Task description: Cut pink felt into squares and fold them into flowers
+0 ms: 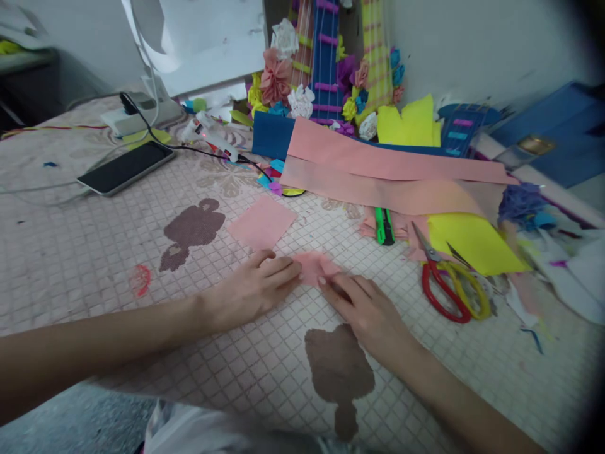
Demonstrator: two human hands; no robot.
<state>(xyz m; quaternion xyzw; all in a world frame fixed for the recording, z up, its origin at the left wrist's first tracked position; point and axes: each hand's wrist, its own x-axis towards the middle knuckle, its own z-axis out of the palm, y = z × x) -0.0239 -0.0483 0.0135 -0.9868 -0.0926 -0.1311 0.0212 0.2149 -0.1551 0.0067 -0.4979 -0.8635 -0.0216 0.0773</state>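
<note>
A small folded pink paper piece (316, 266) lies on the patterned tablecloth (94, 252) between my hands. My left hand (250, 287) rests flat on the cloth, its outstretched fingertips pressing the paper's left edge. My right hand (366, 309) lies on the other side with fingers extended, touching the paper's right edge. Just beyond, a flat pink paper square (263, 222) lies free.
Red and yellow scissors (451, 284) and a green utility knife (384, 226) lie to the right, by yellow paper (472, 239). Long pink paper strips (378, 170), paper flowers (276, 75), a glue gun (210, 133) and a phone (125, 167) fill the back.
</note>
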